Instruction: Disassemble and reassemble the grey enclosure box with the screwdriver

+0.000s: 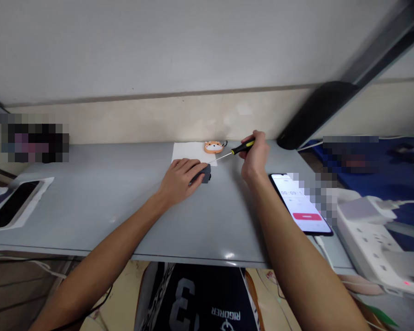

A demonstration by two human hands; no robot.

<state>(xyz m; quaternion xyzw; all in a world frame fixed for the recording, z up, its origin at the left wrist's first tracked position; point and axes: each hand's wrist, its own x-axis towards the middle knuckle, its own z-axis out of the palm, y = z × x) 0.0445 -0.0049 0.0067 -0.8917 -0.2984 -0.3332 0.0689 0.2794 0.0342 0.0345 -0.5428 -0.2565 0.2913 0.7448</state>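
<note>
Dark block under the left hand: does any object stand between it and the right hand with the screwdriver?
Nothing visible blocks the way: only the screwdriver reaches from the right hand toward the dark block, which the left hand partly covers. The orange case lies beyond the screwdriver, not between them.

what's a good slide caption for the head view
Left hand grips a dark block; right hand points a screwdriver at it.

Both arms reach forward — left hand low and curled, right hand raised.
</note>
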